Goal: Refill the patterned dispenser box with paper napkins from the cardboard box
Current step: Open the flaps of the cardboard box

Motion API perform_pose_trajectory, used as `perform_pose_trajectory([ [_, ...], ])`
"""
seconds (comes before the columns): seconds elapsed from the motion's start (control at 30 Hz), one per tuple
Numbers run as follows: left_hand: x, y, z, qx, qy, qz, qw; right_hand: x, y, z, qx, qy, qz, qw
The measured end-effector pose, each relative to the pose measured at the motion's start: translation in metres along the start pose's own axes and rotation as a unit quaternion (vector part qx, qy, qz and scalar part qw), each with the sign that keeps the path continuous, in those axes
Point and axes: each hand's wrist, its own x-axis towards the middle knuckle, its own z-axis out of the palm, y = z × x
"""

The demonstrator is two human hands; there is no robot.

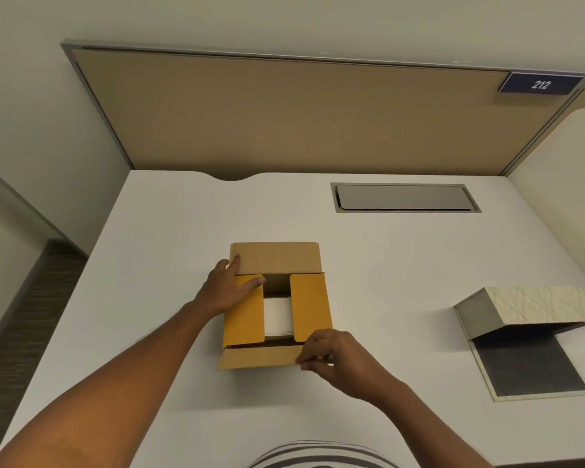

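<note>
A cardboard box [311, 304] sits at the middle of the white desk [169, 231]. Its far and near flaps are folded outward, and its two inner side flaps lie partly over the opening. White paper napkins [277, 317] show through the gap between those flaps. My left hand [228, 287] rests flat on the left inner flap, its fingers spread. My right hand [335, 358] pinches the right end of the near outer flap. The patterned dispenser box [534, 310] stands open at the right of the desk, its lid raised and its dark inside showing.
A grey cable hatch [404, 197] is set into the desk at the back right. A tan partition panel [284, 116] rises behind the desk and carries a blue sign [541, 84] reading 212. The desk's left edge drops to dark flooring [21, 332].
</note>
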Motion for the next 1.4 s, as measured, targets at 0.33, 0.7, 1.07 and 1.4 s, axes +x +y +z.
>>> perform_pose_trajectory([
  [0.33, -0.01, 0.014, 0.015, 0.002, -0.004, -0.023, 1.0, -0.002, 0.014, 0.032, -0.206, -0.09, -0.012, 0.974],
  [0.7, -0.019, 0.022, 0.033, 0.057, 0.036, -0.041, 0.997, 0.037, 0.006, 0.039, -0.236, 0.148, 0.163, 0.947],
  [1.07, -0.014, 0.018, 0.016, -0.06, -0.017, -0.047, 0.997, 0.048, -0.002, 0.036, -0.093, 0.151, 0.298, 0.938],
  [1.4, -0.027, 0.002, -0.027, -0.212, -0.066, -0.042, 0.974, 0.038, -0.007, -0.001, -0.015, 0.206, 0.324, 0.923],
])
